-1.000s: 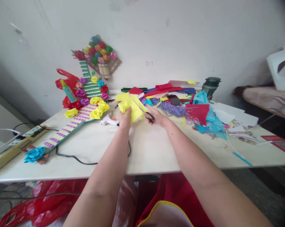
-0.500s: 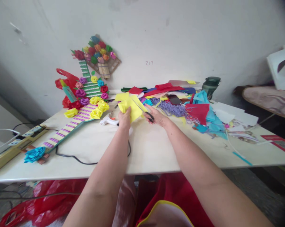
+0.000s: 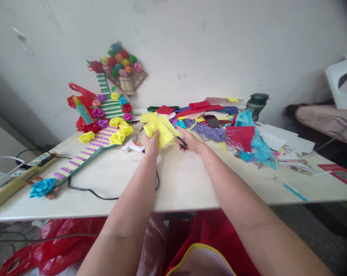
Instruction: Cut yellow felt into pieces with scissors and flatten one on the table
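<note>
My left hand (image 3: 152, 144) is closed on a sheet of yellow crepe-like paper (image 3: 164, 134), which bulges in a fold above the fingers. In my right hand (image 3: 191, 141) is a pair of scissors with black handles (image 3: 181, 142), its fingers wrapped round the loops. The scissor blades point up and left and lie at the right edge of the yellow sheet. Just left of my left wrist lies a white glue gun (image 3: 133, 147), partly covered by the hand. Another piece of yellow paper (image 3: 148, 117) shows behind the held sheet.
A striped guitar-shaped board with paper flowers (image 3: 113, 109) leans at the left. Purple shredded strips (image 3: 205, 131), red cloth-like sheets (image 3: 200, 108), a phone (image 3: 212, 121) and blue scraps (image 3: 261, 151) cover the back and right. A dark bottle (image 3: 256, 104) stands behind; a power strip (image 3: 23, 174) lies left.
Almost nothing differs. Both hands, the yellow paper and the scissors stay in nearly the same place, with only a very slight shift of the right hand.
</note>
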A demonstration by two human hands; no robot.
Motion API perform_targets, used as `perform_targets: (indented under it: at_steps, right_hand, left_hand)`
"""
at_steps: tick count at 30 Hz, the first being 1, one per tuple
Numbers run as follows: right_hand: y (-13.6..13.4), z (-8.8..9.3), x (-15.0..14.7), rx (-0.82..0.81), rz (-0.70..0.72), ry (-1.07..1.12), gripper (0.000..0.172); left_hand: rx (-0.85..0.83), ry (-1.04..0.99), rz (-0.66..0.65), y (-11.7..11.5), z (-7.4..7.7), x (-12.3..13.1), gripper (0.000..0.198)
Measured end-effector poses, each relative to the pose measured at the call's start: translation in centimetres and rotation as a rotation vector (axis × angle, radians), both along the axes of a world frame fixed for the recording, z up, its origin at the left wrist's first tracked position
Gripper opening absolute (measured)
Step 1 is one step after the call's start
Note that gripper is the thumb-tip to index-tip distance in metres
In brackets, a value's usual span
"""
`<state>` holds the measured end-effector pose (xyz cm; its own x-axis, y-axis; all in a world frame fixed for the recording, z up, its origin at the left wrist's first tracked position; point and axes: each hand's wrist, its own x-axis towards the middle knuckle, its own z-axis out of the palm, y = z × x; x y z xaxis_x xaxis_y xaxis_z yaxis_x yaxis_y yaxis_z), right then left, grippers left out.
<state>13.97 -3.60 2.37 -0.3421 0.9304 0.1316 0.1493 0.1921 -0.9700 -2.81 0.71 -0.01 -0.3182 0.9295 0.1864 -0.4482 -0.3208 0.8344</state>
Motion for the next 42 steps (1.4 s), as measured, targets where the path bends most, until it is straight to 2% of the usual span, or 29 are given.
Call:
perform_targets:
  at_steps: [7,16,34,42]
  right_hand:
    - [-0.04,0.29,0.45,0.032,0.03,-0.072,0.081]
    - [-0.22,0.64,0.2,0.036,0.003,-0.088,0.064]
    - [0.06,0.14,0.25,0.016,0.034,-0.019,0.069]
    - [0.7,-0.21,0.35,-0.007,0.04,-0.042,0.053]
  left_hand:
    - [-0.016,0.006,-0.031,0.31,-0.2,-0.07,0.022]
    - [-0.03,0.034,-0.049,-0.12,0.0,0.2,0.022]
    - [-0.035,-0.034,-0.128,-0.18,0.05,0.38,0.02]
    - [-0.049,-0.007,-0.132,0.03,-0.13,-0.19,0.025]
